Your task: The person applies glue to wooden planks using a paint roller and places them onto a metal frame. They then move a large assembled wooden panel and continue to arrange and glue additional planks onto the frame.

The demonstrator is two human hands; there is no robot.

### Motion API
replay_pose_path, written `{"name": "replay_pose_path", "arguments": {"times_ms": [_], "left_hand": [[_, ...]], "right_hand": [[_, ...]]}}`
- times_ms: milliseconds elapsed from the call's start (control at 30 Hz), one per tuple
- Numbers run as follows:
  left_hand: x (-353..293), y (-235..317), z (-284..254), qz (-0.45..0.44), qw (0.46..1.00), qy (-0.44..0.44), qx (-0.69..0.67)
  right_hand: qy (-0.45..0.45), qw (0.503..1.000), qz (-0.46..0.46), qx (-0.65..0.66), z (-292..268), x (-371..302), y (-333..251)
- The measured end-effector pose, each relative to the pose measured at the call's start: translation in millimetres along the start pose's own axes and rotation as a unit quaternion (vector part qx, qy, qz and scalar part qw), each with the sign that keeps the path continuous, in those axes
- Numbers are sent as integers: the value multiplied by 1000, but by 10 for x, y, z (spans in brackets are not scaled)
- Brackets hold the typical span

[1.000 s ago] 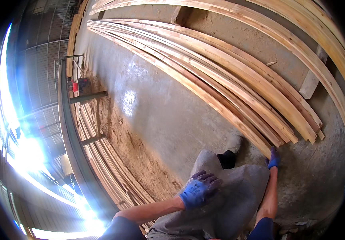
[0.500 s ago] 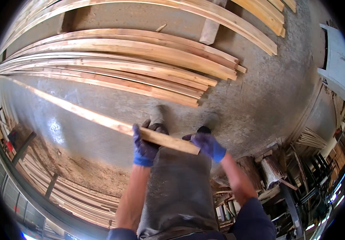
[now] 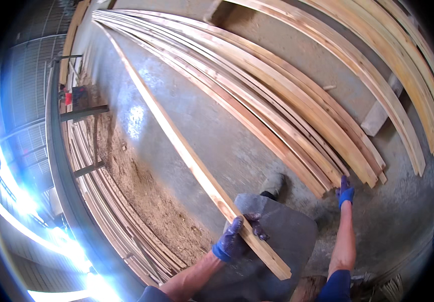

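A long, narrow wooden board [image 3: 192, 163] runs from the far left down to just in front of me. My left hand [image 3: 236, 237], in a dark glove with a blue cuff, is closed around it near its close end. My right hand [image 3: 345, 191], gloved alike, reaches out to the right. Its fingers are stretched out and apart at the end of a board in the row of wooden boards [image 3: 257, 95] on the floor. Whether they press on that board's end is too small to tell.
More boards [image 3: 378, 60] lie across wooden bearers [image 3: 378, 117] at the far right. To my left, a metal rail [image 3: 58, 146] runs beside sawdust [image 3: 151, 194] and a pile of thin strips [image 3: 111, 211]. My boot [image 3: 272, 185] stands close to the row's ends.
My view has turned left. My right hand has left the held board and reached out to the row's ends. My left hand still grips the board, which now points farther away from me.
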State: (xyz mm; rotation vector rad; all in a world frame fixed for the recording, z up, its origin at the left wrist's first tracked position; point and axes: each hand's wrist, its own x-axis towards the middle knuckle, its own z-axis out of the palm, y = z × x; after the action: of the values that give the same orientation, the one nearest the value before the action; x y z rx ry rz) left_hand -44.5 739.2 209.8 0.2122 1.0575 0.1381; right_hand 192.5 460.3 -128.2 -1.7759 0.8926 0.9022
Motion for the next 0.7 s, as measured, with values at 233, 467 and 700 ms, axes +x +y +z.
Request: {"name": "replay_pose_path", "arguments": {"times_ms": [233,467,700], "left_hand": [[-40,69,87,-24,998,-28,-57],[-51,71,141,-2,999,3,-49],[-150,-54,83,3,992,56,-110]], "right_hand": [[66,997,45,2,60,167,229],[-18,998,45,-43,-286,-548,-246],[-300,893,263,209,-890,-2016,-797]]}}
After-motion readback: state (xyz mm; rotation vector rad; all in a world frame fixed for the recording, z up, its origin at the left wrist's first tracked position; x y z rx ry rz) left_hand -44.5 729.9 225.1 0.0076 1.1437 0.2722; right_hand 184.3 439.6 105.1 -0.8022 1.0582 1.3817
